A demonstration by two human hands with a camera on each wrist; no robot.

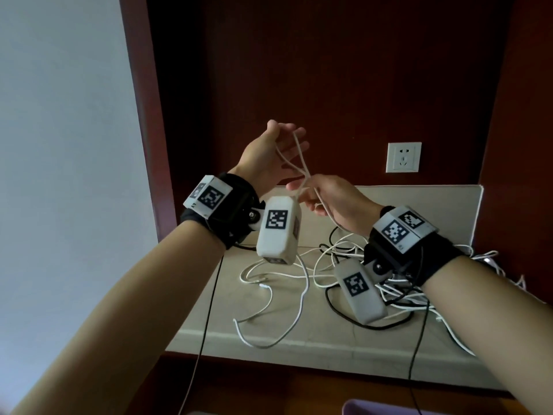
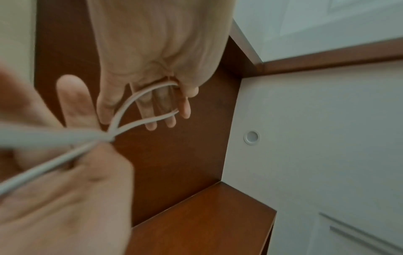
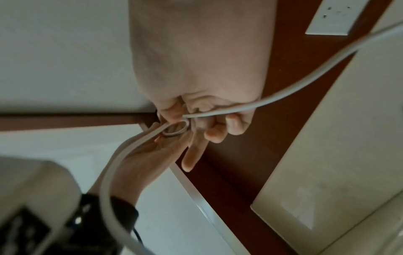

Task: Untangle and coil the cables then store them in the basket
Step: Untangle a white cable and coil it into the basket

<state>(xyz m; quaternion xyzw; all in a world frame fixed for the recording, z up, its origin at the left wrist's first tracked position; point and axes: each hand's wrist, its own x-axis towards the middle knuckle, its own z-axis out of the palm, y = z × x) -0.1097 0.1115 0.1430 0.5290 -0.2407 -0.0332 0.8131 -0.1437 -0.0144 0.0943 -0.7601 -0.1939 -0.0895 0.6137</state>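
Note:
A thin white cable (image 1: 299,157) runs in a loop round the straight, spread fingers of my raised left hand (image 1: 281,148). Just below it my right hand (image 1: 326,199) pinches the same cable where its two strands cross. From there the cable drops to the counter. In the left wrist view the loop (image 2: 130,101) passes across the left hand's fingers (image 2: 165,112) and into the crook of the thumb. The right wrist view shows the right hand's fingers (image 3: 209,131) curled round the cable (image 3: 305,82), with a small loop by the fingertips. Both hands are well above the counter.
A tangle of white and black cables (image 1: 344,265) lies on the beige counter (image 1: 404,205), spreading to its right end. A wall socket (image 1: 403,157) sits on the dark wood panel behind. A lilac rim (image 1: 374,407) shows at the bottom edge.

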